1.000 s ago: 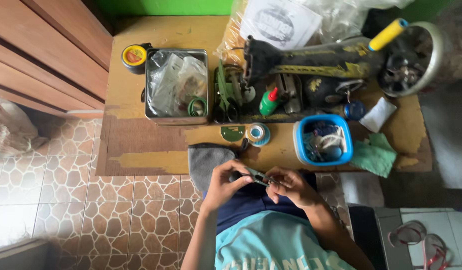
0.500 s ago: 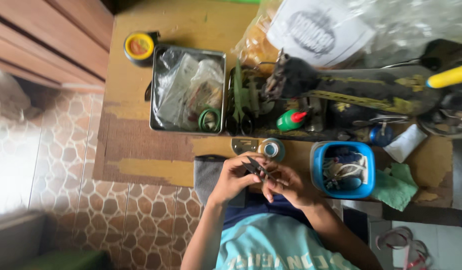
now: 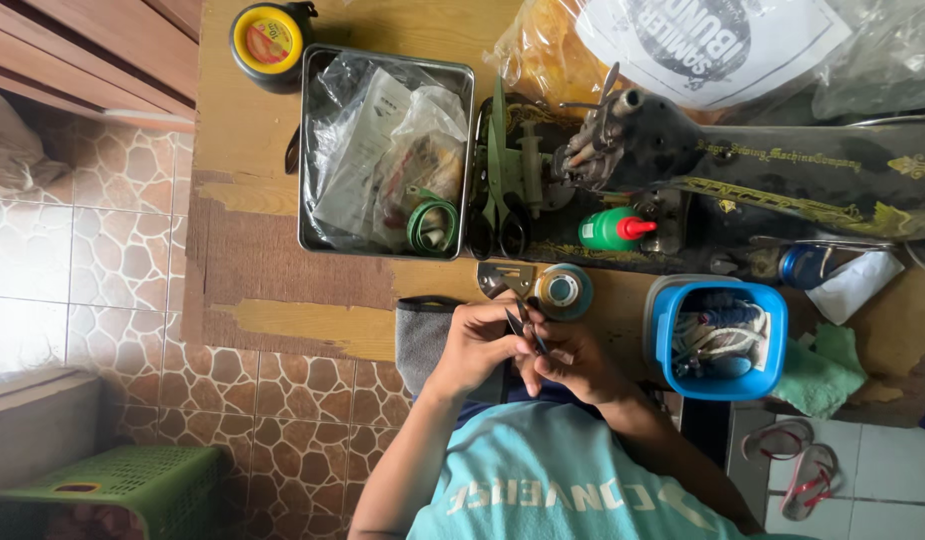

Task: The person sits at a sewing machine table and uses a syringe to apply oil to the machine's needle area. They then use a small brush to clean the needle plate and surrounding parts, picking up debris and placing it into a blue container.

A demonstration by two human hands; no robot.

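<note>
small dark snips (image 3: 523, 326) sit pinched between both hands just off the near edge of the wooden table (image 3: 252, 140), roughly centre of view. left hand (image 3: 479, 348) curls narrow around one side of the tool, fingers tight; right hand (image 3: 572, 362) closes on the other side, likely to steady it for close work near the body. at twelve o'clock from the hands stands a thread spool (image 3: 563, 291), touching a bent metal plate (image 3: 503, 279). at three o'clock a blue tub (image 3: 664, 330) holds odds and ends within reach. at eleven o'clock a metal tray (image 3: 386, 55) keeps plastic packets together. beyond lies a black sewing machine (image 3: 782, 175) with a green oil bottle (image 3: 610, 229) beside it.
</note>
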